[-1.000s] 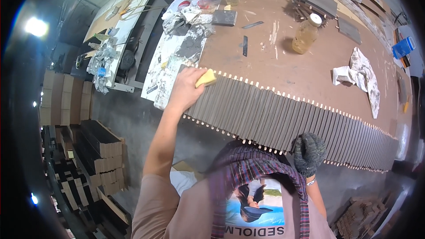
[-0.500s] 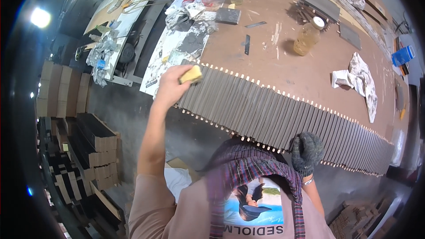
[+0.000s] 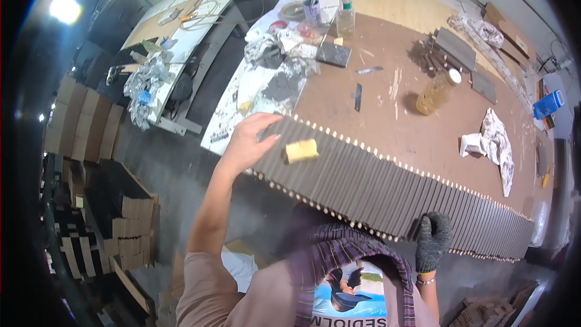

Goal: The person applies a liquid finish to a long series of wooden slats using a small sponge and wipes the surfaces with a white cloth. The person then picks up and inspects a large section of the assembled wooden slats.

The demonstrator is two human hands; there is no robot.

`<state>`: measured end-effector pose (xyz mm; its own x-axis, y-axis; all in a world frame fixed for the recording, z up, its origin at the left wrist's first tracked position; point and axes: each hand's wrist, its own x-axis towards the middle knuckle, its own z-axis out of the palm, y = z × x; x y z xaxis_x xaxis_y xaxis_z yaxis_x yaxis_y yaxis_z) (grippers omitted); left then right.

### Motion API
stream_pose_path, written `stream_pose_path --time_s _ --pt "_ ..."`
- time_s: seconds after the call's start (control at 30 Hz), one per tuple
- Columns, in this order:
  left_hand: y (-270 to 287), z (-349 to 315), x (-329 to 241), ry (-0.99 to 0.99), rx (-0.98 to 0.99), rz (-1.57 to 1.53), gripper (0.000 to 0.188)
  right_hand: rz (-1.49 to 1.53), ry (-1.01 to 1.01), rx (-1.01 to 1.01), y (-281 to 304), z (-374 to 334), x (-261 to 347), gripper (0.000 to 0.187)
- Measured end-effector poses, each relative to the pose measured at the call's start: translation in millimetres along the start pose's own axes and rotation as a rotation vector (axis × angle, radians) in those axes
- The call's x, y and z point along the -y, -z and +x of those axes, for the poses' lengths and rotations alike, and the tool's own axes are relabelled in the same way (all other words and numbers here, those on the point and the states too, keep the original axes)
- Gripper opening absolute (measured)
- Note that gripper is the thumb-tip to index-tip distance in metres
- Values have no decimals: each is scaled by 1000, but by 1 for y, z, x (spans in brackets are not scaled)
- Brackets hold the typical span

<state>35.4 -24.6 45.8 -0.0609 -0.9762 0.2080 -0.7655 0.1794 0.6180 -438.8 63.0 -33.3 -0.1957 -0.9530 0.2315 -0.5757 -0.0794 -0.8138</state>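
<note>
- Head view: a long row of dark grey slats (image 3: 387,191) is seen laid side by side along the near edge of a brown table (image 3: 423,127), with pale dowel ends showing along both long sides of the row.
- The left hand (image 3: 247,144), bare, is placed at the left end of the row, near the table's near-left corner. Its fingers are spread open and nothing is gripped by it; the fingertips (image 3: 271,138) are seen at the outermost slats, though firm contact cannot be told.
- A small yellow sponge block (image 3: 301,150) is seen lying loose on the slats just beside the left hand, apart from the fingers.
- The right hand (image 3: 433,241), covered by a dark knitted glove, is set against the near edge of the row towards the right. The fingers are curled over the slat ends; whether anything is clasped cannot be told.
- Farther back on the table, an amber jar with a white lid (image 3: 434,93) is seen standing, with a crumpled white rag (image 3: 493,142) towards the right edge.
- A dark flat tile (image 3: 333,54) and a clear bottle (image 3: 345,17) are seen near the far-left corner.
- Stacks of cardboard boxes (image 3: 91,133) are seen on the floor, well apart to the left.
</note>
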Motion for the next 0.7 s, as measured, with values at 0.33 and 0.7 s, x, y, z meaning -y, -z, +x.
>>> stream_pose_path --time_s 0.33,0.7 --pt "59 124 198 -50 -60 -198 24 -709 -4 -314 -69 13 54 14" --pt "28 319 350 -160 -139 157 18 -848 -98 -268 -77 12 52 16"
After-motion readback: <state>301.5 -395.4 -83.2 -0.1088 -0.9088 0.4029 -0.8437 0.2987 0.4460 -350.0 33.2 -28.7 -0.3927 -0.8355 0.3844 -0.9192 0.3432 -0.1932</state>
